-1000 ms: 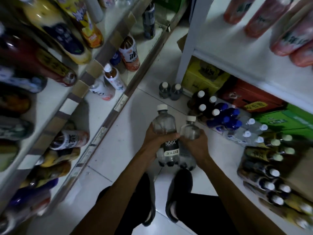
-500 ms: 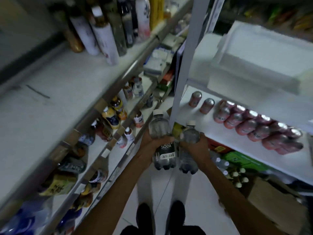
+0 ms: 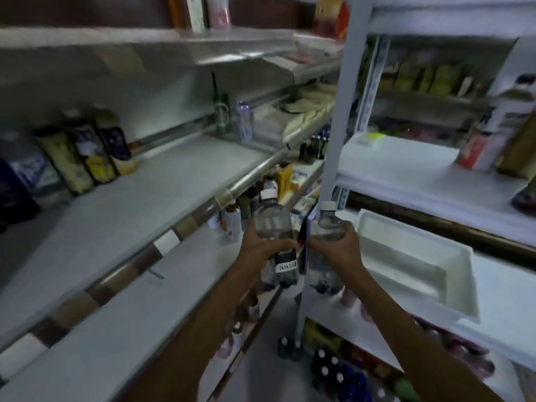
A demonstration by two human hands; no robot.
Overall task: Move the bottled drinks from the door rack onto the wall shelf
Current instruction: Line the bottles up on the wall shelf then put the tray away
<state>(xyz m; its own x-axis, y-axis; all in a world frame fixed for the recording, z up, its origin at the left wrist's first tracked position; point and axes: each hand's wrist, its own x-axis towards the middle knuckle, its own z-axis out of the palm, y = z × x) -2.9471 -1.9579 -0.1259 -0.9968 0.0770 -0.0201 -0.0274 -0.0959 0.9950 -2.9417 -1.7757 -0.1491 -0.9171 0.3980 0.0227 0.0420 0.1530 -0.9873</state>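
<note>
I hold two clear soda bottles with white caps side by side in front of me. My left hand grips the left bottle, which carries a black SODA label. My right hand grips the right bottle around its shoulder. Both bottles are upright and hang in the aisle between the two racks. The wide grey wall shelf on the left lies beside and above the bottles. Its middle stretch is bare.
Dark bottles and packs stand at the back left of the grey shelf, two cans further along. A white rack post rises just right of the bottles. A white tray sits on the right rack. More bottles stand on the floor.
The view has swung up from the floor to shelf height. Both hands have risen with the two bottles, from near my feet up to the level of the middle shelves.
</note>
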